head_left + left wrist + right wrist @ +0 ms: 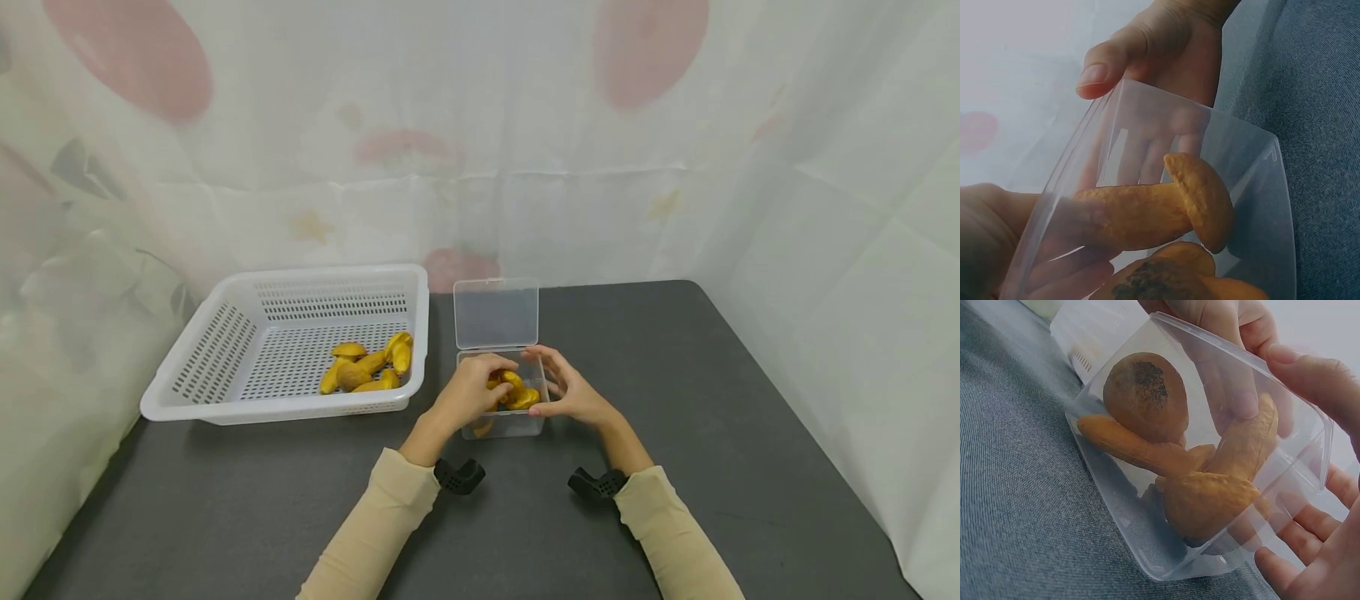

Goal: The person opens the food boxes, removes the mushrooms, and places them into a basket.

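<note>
A clear plastic box (502, 426) stands in front of the person with its lid (497, 313) raised at the back. My left hand (472, 388) reaches in over its left side. Its fingers (1244, 403) are on the stem of a yellow mushroom (1200, 200) inside the box. My right hand (573, 396) holds the box's right side, the thumb at the front rim and the fingers spread toward the back. Lower in the box lie other mushrooms, one with a brown, dark-patched cap (1145, 394). Part of the left hand shows only blurred through the plastic.
To the left a white perforated basket (247, 410) holds several yellow mushrooms (367, 365), gathered at its right end. Both stand on a dark grey table (720, 433). A pale patterned curtain (525, 125) hangs behind. Black wrist cameras (460, 477) sit below both wrists.
</note>
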{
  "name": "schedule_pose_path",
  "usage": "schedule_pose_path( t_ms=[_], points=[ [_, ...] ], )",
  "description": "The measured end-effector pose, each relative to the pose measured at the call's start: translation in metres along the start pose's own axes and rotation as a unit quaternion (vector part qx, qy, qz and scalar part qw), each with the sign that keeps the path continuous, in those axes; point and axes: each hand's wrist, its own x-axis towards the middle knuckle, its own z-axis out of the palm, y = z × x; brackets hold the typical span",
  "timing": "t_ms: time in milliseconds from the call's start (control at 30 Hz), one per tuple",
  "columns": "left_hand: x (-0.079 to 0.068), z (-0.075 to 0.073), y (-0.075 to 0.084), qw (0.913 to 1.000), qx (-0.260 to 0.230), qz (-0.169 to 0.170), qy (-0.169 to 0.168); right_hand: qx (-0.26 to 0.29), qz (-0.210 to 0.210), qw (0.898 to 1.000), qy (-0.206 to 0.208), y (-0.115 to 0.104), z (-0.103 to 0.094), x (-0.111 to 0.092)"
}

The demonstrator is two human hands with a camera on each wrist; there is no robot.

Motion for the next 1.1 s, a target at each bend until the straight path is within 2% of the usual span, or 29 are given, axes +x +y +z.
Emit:
schedule_pose_path(
  t_ms=[200, 533, 900, 1100],
  points=[
    [-0.001, 0.000, 0.000, 1.0000, 0.001, 0.002, 0.000, -0.032, -0.023, 0.999, 0.002, 0.003, 0.000, 0.000],
    [-0.004, -0.002, 0.002, 0.9997, -0.007, -0.001, 0.021, -0.008, 0.010, 1.000, 0.003, -0.001, 0.000, 0.000],
    [-0.007, -0.007, 0.005, 0.9982, -0.016, 0.018, 0.056, -0.008, 0.015, 1.000, 0.004, -0.003, 0.000, -0.002],
    [-0.009, -0.013, 0.008, 0.9970, -0.030, 0.017, 0.069, -0.007, 0.019, 1.000, 0.006, -0.002, 0.000, -0.001]
  ],
)
